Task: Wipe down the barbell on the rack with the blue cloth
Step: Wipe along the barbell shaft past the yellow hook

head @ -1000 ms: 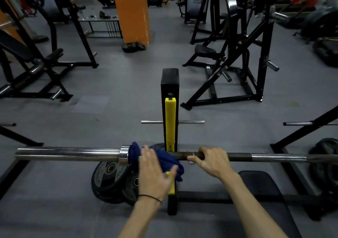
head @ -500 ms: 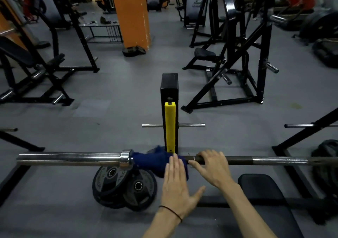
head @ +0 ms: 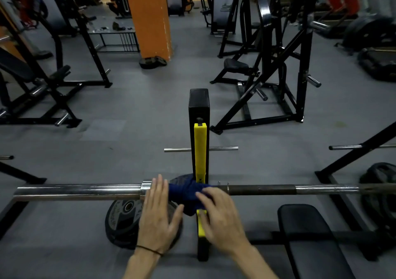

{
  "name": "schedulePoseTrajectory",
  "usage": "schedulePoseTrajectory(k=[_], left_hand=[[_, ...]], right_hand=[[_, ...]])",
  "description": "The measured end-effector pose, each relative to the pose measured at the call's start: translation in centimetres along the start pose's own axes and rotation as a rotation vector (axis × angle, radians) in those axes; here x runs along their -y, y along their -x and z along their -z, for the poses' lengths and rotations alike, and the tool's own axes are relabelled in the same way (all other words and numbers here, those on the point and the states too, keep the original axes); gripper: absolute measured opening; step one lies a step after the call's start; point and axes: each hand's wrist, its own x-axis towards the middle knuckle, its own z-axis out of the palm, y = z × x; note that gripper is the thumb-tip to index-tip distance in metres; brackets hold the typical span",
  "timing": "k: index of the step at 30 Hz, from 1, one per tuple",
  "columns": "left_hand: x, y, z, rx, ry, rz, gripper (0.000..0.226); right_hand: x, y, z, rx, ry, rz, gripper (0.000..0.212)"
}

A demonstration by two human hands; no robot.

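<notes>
The barbell [head: 267, 189] lies across the view on the rack, its chrome sleeve [head: 77, 190] out to the left. The blue cloth [head: 182, 193] is draped over the bar just right of the collar, beside the black upright with a yellow liner [head: 200, 150]. My left hand [head: 157, 214] is flat with straight fingers, its fingertips over the collar at the cloth's left edge. My right hand [head: 220, 216] lies on the cloth's right part, fingers curled over it and the bar, thumb under the hanging end.
Two weight plates [head: 124, 216] lean on the floor below the sleeve. A black bench pad [head: 306, 231] sits at the lower right. Plate pegs [head: 222, 148] stick out from the upright. More racks and machines [head: 267, 75] stand behind, and an orange pillar [head: 150, 17].
My right hand left the bare bar and moved left onto the cloth. My left hand slid from the cloth's right end to the collar side.
</notes>
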Motion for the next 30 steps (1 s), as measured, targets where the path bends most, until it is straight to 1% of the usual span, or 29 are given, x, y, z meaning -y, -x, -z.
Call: schedulePoseTrajectory(k=[2, 5, 9, 13, 19, 22, 25, 30], left_hand=[[1.3, -0.8, 0.9, -0.031, 0.017, 0.038, 0.079], [2.3, -1.1, 1.3, -0.007, -0.004, 0.042, 0.081], [1.6, -1.1, 0.9, 0.016, 0.013, 0.004, 0.080], [0.5, -1.2, 0.0, 0.047, 0.029, -0.018, 0.081], [0.1, -1.0, -0.5, 0.073, 0.008, -0.013, 0.082], [0.2, -0.8, -0.5, 0.085, -0.010, -0.008, 0.082], [0.2, -0.7, -0.8, 0.095, -0.009, 0.004, 0.083], [-0.3, -1.0, -1.7, 0.132, -0.002, 0.004, 0.085]], right_hand=[[2.7, -0.7, -0.8, 0.127, 0.030, 0.066, 0.057], [4.4, -1.7, -2.3, 0.281, 0.047, 0.106, 0.069], [1.9, -1.2, -3.6, 0.372, 0.067, 0.018, 0.076], [-0.8, 0.2, -3.0, 0.377, 0.249, 0.055, 0.076], [-2.5, 0.9, -2.3, 0.301, 0.243, 0.046, 0.069], [-3.7, 1.2, -1.8, 0.261, 0.217, 0.019, 0.064], [-5.9, 2.3, -0.9, 0.211, 0.219, -0.030, 0.063], [-10.2, 4.3, 2.4, 0.081, 0.312, -0.160, 0.064]])
